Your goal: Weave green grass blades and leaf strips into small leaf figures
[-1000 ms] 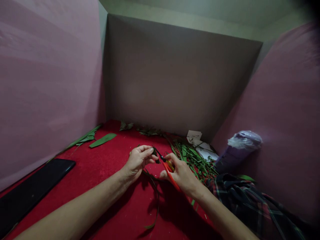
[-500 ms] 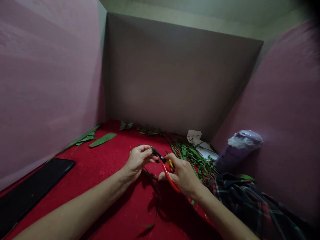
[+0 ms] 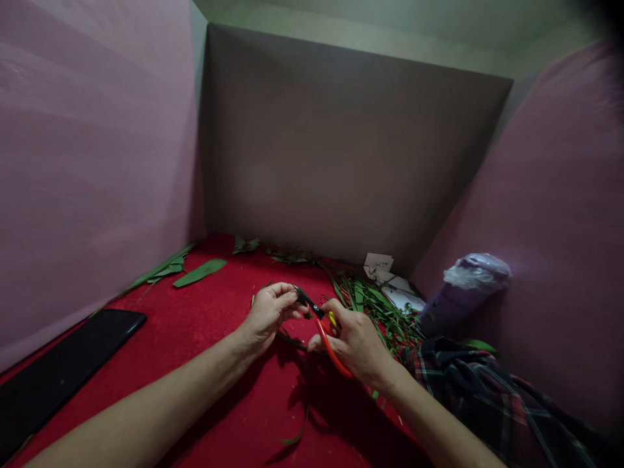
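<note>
In my right hand (image 3: 358, 338) is a pair of scissors (image 3: 336, 357) with red and yellow handles and dark blades. The blades point to the left and reach the fingertips of my left hand (image 3: 273, 311). My left hand is closed in a pinch on a thin green leaf strip (image 3: 291, 341), part of which shows below the fingers. What lies right at the blade tips is hard to make out. Lower down, a narrow curled leaf end (image 3: 294, 440) hangs or lies over the red cloth (image 3: 229, 403).
A heap of cut green leaves (image 3: 373, 302) lies right of my hands, beside white papers (image 3: 402, 294). A purple plastic-wrapped roll (image 3: 455, 292) leans at the right wall, near plaid fabric (image 3: 487, 383). On the left are a black flat object (image 3: 73, 370) and a broad leaf (image 3: 199, 273).
Almost nothing differs. The scissors and both hands hold nearly the same place, with only a tiny shift at the blades.
</note>
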Tool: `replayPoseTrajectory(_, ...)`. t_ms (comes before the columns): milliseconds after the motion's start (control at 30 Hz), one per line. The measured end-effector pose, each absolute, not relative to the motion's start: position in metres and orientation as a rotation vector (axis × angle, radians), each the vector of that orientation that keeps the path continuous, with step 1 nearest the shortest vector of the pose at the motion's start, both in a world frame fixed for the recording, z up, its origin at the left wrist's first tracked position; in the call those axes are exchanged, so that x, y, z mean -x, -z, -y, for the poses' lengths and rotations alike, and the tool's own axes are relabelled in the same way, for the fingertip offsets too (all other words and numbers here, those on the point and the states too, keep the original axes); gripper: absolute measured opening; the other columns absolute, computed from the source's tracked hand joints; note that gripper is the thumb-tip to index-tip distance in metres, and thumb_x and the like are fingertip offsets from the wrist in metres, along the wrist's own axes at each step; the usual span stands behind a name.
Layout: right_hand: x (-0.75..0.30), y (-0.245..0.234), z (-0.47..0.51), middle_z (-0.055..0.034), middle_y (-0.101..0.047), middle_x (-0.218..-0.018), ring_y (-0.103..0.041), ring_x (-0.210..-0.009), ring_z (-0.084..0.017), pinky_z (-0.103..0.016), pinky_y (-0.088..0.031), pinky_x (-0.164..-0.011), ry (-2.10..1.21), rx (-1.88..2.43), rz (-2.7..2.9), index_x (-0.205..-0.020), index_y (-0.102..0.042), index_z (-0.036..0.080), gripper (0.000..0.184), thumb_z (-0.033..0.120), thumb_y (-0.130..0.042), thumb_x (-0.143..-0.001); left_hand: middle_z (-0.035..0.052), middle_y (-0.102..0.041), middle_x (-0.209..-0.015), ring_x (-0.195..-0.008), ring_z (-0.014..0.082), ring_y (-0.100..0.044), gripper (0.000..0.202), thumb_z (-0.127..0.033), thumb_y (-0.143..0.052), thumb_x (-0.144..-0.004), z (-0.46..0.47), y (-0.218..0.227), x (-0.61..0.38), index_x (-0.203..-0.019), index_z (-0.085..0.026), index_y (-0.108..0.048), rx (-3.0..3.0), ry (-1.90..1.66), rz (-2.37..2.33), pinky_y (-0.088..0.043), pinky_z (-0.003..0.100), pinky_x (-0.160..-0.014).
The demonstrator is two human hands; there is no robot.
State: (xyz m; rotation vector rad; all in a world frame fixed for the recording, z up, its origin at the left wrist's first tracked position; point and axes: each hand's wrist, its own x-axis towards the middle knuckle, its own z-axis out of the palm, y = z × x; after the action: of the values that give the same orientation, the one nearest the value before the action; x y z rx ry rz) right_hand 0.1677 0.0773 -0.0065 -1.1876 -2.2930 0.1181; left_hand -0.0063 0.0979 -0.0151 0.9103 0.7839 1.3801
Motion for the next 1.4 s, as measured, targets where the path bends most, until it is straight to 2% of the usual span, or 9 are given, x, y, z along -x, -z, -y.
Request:
replayPoseTrajectory(200, -0.1674, 0.0057, -0.0775, 0.0043, -0.046, -0.056, -0.037, -0.049, -0.011, -0.020, -0.027, -0.048, -0.135, 1.199, 2.288, -0.087, -0.051, 0.018, 0.034, 0.048, -0.055, -0.074, 0.0030, -0.060, -0.061, -0.052, 0.0121, -0.061, 0.004, -0.008, -0.056, -0.070, -0.0986, 0.0165, 0.0069, -0.072, -0.009, -0.053, -0.918, -1.382, -0.785, -0.046, 0.018, -0.046)
replayPoseTrajectory(867, -0.1658, 0.0104, -0.0792, 0.0010, -0.054, -0.058, -0.046, -0.048, -0.012, -0.021, -0.032, -0.050, -0.046, 1.184, 2.262, -0.088, -0.052, 0.016, 0.034, 0.045, -0.058, -0.072, 0.0033, -0.061, -0.061, -0.051, 0.0111, -0.061, 0.005, -0.004, -0.054, -0.072, -0.0972, 0.0177, 0.0059, -0.072, -0.009, -0.053, -0.818, -1.375, -0.744, -0.047, 0.016, -0.045)
replayPoseTrajectory(1200, -0.1669, 0.0146, -0.0821, -0.0002, -0.058, -0.060, -0.048, -0.048, -0.012, -0.021, -0.033, -0.050, -0.001, 1.161, 2.245, -0.089, -0.051, 0.016, 0.029, 0.040, -0.058, -0.074, 0.0034, -0.061, -0.062, -0.052, 0.0113, -0.061, 0.006, -0.006, -0.056, -0.071, -0.0999, 0.0187, 0.0059, -0.073, -0.010, -0.053, -0.826, -1.375, -0.733, -0.047, 0.016, -0.046)
replayPoseTrajectory(1400, -0.1675, 0.0147, -0.0835, -0.0014, -0.061, -0.061, -0.052, -0.051, -0.012, -0.020, -0.033, -0.050, -0.017, 1.146, 2.241, -0.084, -0.050, 0.017, 0.019, 0.034, -0.055, -0.078, 0.0031, -0.061, -0.058, -0.049, 0.0102, -0.060, 0.008, -0.011, -0.062, -0.069, -0.0967, 0.0150, 0.0049, -0.071, -0.010, -0.054, -0.818, -1.356, -0.757, -0.045, 0.016, -0.045)
